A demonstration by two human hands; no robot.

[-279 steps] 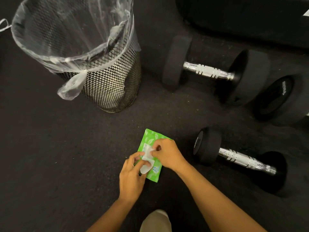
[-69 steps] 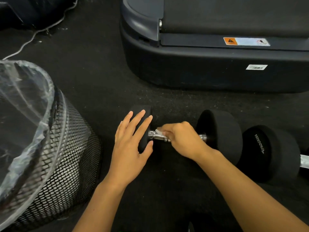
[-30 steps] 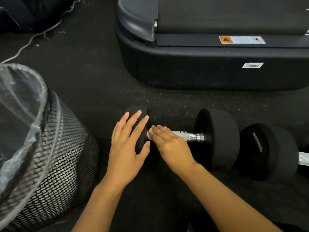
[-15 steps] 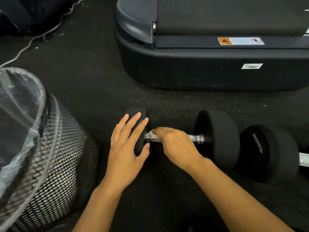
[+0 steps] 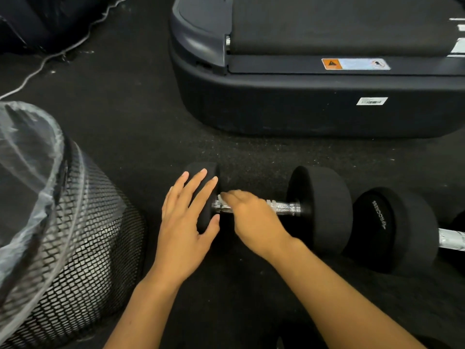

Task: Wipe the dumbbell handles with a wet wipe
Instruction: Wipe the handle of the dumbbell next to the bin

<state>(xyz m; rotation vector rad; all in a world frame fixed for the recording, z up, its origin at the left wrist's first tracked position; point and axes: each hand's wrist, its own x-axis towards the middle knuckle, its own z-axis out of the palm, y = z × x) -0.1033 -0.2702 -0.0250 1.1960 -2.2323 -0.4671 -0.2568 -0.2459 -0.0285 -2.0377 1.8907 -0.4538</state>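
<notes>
A black dumbbell (image 5: pixel 319 210) lies on the dark floor with its chrome handle (image 5: pixel 285 207) running left to right. My left hand (image 5: pixel 186 217) rests flat, fingers straight, on the dumbbell's left weight head (image 5: pixel 203 170). My right hand (image 5: pixel 254 220) curls over the left part of the handle and presses a white wet wipe (image 5: pixel 221 199) against it; only a small edge of the wipe shows by the fingertips. The hand is slightly blurred.
A second dumbbell (image 5: pixel 392 227) lies just right of the first, its handle running off the right edge. A black mesh bin (image 5: pixel 83 248) with a clear liner stands at the left. A treadmill base (image 5: pixel 302 107) fills the far side. A white cable (image 5: pixel 37 69) trails at top left.
My right hand keeps sliding along the handle with the wipe: near the left end a second ago, then curled over it, now a little further right. The left hand stays on the weight head.
</notes>
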